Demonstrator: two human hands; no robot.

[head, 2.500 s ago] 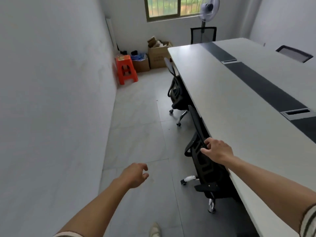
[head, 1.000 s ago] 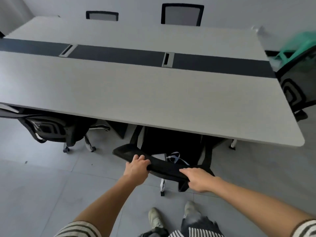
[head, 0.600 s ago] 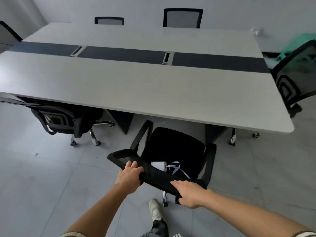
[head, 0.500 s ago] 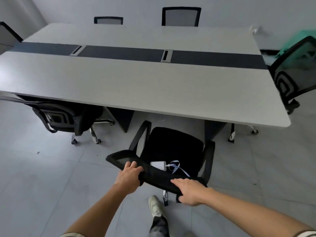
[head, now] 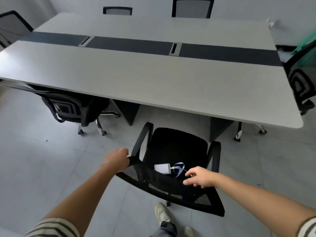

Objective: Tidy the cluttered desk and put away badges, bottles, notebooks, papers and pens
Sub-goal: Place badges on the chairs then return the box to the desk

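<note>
Two hands on show, both down at the black chair (head: 172, 146), which stands clear of the desk (head: 153, 82). Left hand (head: 118, 159) is curled over the top corner of the chair's back, fingers wrapped round the mesh edge and gripping it. Right hand (head: 200, 178) hovers just over the back's top edge, fingers loosely spread and holding nothing. Whether a fingertip brushes the mesh cannot be told.

And there's the badge (head: 162, 168): a white card holder lying flat on the seat at the seat's 6 o'clock edge, right beside the backrest. Its pale blue lanyard (head: 181, 164) runs off the card toward 3 o'clock and loops close to the right hand's fingertips, but contact is unclear. From the badge, the right hand sits at about 4 o'clock and the left hand at 9 o'clock.

Up at 12 o'clock the desk fills the view, a long pale top with a dark strip along its middle and two slots (head: 175, 48) set into the strip. A second chair (head: 73, 106) is tucked under the desk at 10 o'clock. An end chair (head: 302, 82) stands at 2 o'clock. Two far chairs (head: 192, 7) peek over the opposite side.

A pale shoe (head: 161, 213) is planted on the grey tiled floor (head: 42, 159) at 6 o'clock, just below the chair's back. A striped sleeve (head: 54, 227) shows in each bottom corner.
</note>
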